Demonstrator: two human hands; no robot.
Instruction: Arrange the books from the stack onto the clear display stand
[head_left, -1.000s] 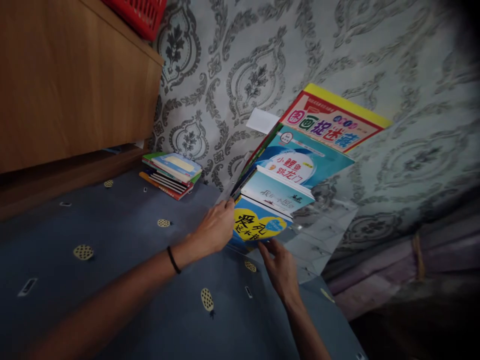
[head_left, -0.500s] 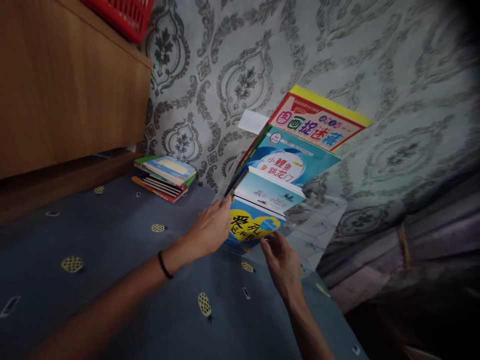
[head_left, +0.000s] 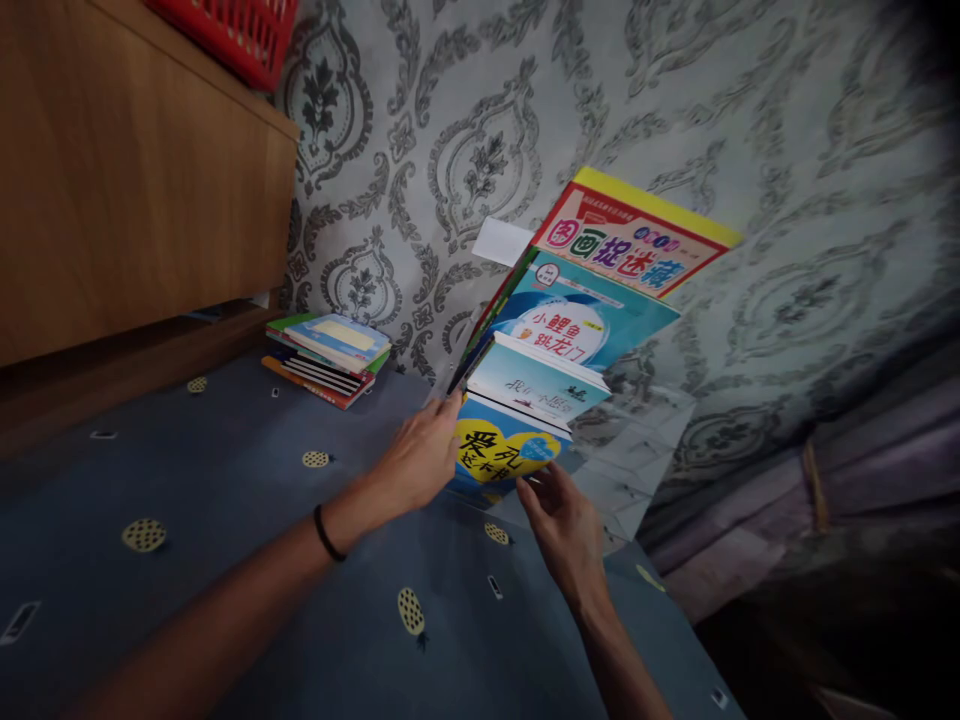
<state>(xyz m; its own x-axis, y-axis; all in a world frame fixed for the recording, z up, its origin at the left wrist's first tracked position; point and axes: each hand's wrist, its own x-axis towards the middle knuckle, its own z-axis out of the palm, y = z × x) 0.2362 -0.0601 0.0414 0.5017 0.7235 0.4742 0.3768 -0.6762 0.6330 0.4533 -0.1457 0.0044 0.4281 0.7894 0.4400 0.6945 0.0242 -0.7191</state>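
Observation:
Several picture books stand in stepped rows in a clear plastic stand against the wall. Lowest in front is a blue book with a yellow heart. Behind it rise a pale blue book, a teal book and a tall red and yellow book. My left hand, with a black band at the wrist, closes on the front book's left edge. My right hand has its thumb and bent fingers at that book's lower right corner. The undersides of both grips are hidden.
A small pile of books lies on the blue pineapple-print cloth at left. Beside it is a wooden cabinet with a red basket on top. Patterned wallpaper backs the stand; a draped curtain hangs at right.
The view has shifted very slightly. Both hands stay at the front book's sides, and the books keep their places in the stand.

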